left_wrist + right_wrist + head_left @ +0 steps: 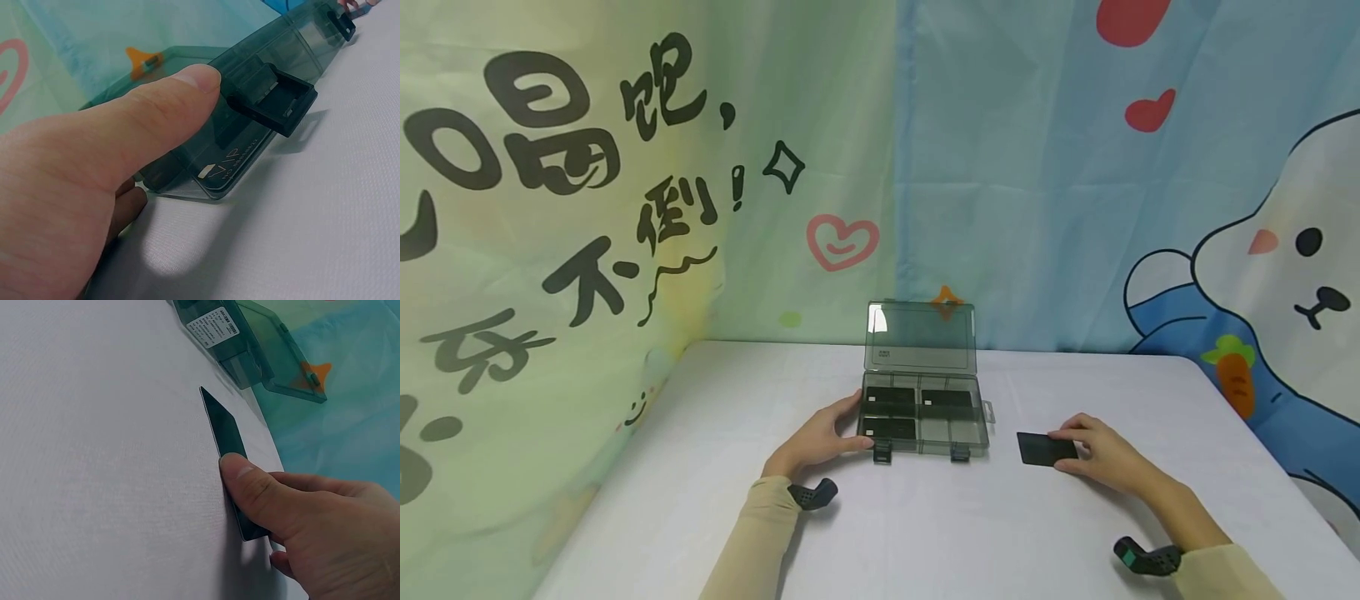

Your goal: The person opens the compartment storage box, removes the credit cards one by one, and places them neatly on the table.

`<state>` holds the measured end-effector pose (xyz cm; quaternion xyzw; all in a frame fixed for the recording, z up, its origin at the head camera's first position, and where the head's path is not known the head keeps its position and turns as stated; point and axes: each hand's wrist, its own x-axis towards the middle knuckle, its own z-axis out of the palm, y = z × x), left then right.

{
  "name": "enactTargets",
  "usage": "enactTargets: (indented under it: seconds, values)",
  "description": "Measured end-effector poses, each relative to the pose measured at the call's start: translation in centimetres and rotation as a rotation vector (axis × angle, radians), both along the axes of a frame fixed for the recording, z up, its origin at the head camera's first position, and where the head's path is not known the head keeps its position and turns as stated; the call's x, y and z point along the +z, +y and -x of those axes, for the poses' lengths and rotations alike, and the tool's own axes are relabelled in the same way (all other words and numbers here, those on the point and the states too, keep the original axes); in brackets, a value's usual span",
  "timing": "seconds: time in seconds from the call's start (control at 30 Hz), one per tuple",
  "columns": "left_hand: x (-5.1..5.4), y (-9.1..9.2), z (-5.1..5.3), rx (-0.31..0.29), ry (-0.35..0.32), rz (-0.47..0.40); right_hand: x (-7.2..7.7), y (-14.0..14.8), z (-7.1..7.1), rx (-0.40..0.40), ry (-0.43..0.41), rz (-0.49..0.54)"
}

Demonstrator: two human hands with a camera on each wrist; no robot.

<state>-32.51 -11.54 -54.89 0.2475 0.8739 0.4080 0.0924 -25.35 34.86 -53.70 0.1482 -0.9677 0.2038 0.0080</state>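
Note:
A see-through grey plastic compartment box (925, 448) stands on the table with its lid (921, 337) raised at the back. Black cards lie in three of its compartments, one of them at front left (890, 428); the front right part shows no card. My left hand (823, 433) grips the box's front left corner, thumb on the front wall beside a dark latch (281, 100) and fingers along the left side. To the right of the box, my right hand (1101, 450) pinches a black card (1039, 448) by its right end, thumb on its near edge. The card is tilted in the right wrist view.
A white cloth covers the table (955, 533). Behind it hangs a printed curtain (1022, 208), close to the raised lid. A second latch (960, 452) sticks out at the box's front, and a small handle (988, 412) juts from its right side. Each wrist wears a black device (814, 495).

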Motion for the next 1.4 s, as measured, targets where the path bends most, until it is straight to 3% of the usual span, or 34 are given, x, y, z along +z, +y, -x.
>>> enactTargets:
  seconds: [0.3, 0.57, 0.83, 1.1, 1.4]
  values:
    - [-0.2, 0.1, 0.1, 0.003, -0.01, 0.002, 0.4, -0.1, -0.1, 0.004, -0.016, -0.024]
    - [-0.2, 0.2, 0.1, 0.009, -0.022, 0.007, 1.7, -1.1, -0.2, 0.028, 0.019, -0.014]
    - [-0.1, 0.0, 0.1, 0.012, -0.02, 0.002, 3.8, -4.5, 0.3, 0.079, 0.053, 0.008]
    - [-0.4, 0.0, 0.2, 0.018, -0.019, 0.01, 5.7, -8.9, 1.4, 0.08, -0.007, 0.078]
    - [-0.1, 0.0, 0.2, 0.004, -0.023, -0.003, 5.8, -13.1, 2.7, 0.219, 0.042, 0.07]
